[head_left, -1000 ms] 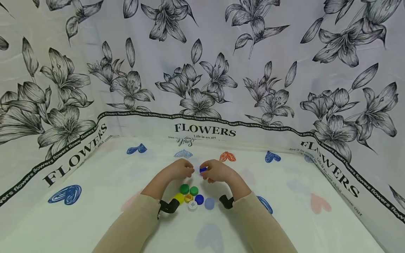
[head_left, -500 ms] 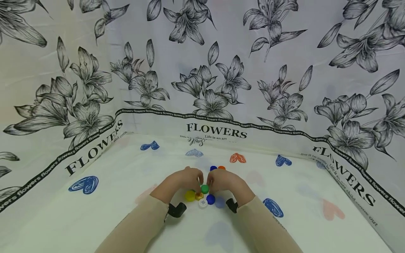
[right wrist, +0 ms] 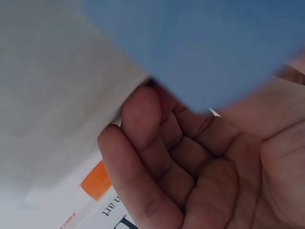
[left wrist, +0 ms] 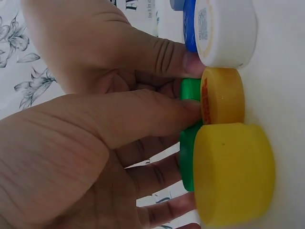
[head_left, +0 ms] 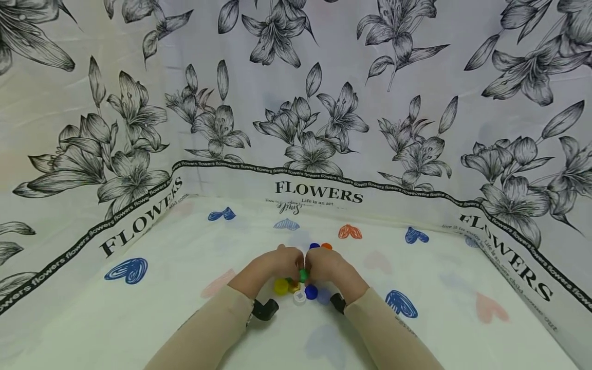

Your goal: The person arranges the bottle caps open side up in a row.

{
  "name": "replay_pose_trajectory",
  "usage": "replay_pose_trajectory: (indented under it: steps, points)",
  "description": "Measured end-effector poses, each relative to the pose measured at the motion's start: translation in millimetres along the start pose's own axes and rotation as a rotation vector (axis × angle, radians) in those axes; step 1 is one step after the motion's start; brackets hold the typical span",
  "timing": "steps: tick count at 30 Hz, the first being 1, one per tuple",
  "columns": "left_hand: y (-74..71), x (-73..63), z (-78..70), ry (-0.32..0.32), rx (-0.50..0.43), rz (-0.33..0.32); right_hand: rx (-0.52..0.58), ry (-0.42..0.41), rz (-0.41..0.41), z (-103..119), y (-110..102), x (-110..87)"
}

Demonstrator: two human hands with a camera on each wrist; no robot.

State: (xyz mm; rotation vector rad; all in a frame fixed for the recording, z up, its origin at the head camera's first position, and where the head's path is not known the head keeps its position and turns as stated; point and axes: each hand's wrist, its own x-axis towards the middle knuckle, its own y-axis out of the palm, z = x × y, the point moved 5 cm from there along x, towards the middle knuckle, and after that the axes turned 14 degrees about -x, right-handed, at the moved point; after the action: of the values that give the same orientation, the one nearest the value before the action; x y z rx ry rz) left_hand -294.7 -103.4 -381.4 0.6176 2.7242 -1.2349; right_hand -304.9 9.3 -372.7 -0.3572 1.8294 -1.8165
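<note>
Over a cluster of plastic bottle caps, my two hands meet around a small green bottle cap [head_left: 303,276]. My left hand [head_left: 284,262] pinches it with the thumb. The thumb of my right hand [head_left: 327,266] is at its other edge, fingers curled behind. In the left wrist view, a second green cap [left wrist: 188,160] lies behind a tall yellow cap [left wrist: 236,174], near my left fingers. A gold cap [left wrist: 224,95] and a white cap [left wrist: 228,33] stand in front. Dark blue [head_left: 311,292] and light blue [head_left: 324,296] caps lie nearer the body, the latter blurred in the right wrist view.
Beyond my right hand lie another blue cap [head_left: 314,246] and an orange cap [head_left: 326,246], both partly hidden. The white tablecloth [head_left: 231,339] has printed hearts. A flower-printed curtain [head_left: 319,133] rises behind and at the sides.
My right hand has left a blue cap beyond the cluster. Both hands have come nearer the body and closed in on the small green cap. The view has shifted left.
</note>
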Motion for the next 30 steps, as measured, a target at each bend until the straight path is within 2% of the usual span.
replay_pose_trajectory:
  steps: [6,10,13,19,24,27,30]
  points:
    - [-4.2,3.9,2.1,-0.004,0.034,-0.022,-0.011,0.02,-0.024,3.1,-4.6,3.7]
    - [-5.6,4.4,4.1,0.016,0.039,-0.034,0.016,0.016,-0.018,2.0,-3.8,3.9]
    - [-3.7,3.6,2.2,0.041,-0.009,-0.018,0.051,-0.008,0.016,-2.5,-2.3,1.3]
    - [3.2,2.3,-2.6,0.093,-0.165,0.031,0.095,-0.065,0.061,-15.2,-1.2,-3.6]
    - [3.8,2.2,-1.5,0.114,-0.206,0.048,0.152,-0.079,0.073,-20.5,-2.4,-5.8]
    - [-2.1,5.2,-1.1,0.13,-0.232,0.009,0.205,-0.08,0.047,-23.5,-8.8,-5.6]
    - [-11.7,9.2,-1.9,0.142,-0.28,-0.081,0.262,-0.069,-0.003,-27.3,-18.4,-4.7]
